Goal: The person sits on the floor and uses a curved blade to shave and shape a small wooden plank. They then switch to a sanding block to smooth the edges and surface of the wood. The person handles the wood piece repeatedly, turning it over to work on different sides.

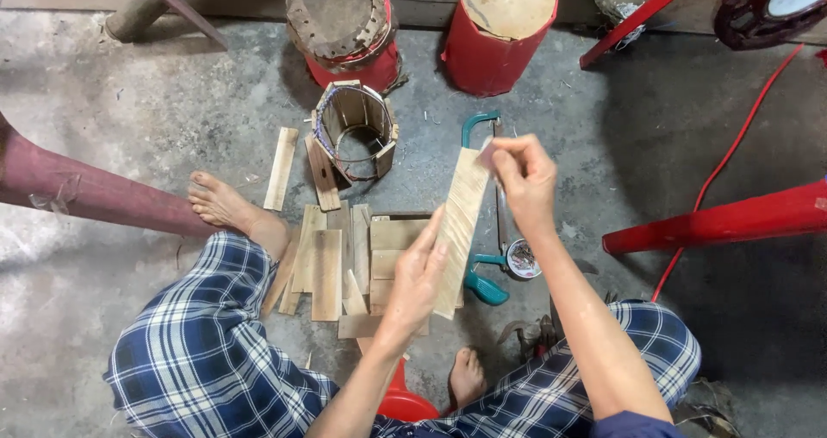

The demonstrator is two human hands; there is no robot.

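On the grey concrete floor [129,128], between the person's knees, lies a scatter of flat pale wooden slats [332,261], with a teal-handled hacksaw [489,231] just right of them. Above these, the left hand [413,287] closes around the lower end of a long pale wooden slat [461,223], held tilted, while the right hand [524,180] presses a small scrap of sandpaper [488,154], pinched in the fingers, against its top.

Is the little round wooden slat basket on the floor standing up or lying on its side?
Lying tipped on its side. The small round wooden slat basket shows its open mouth sideways toward the camera, resting on the grey concrete floor.
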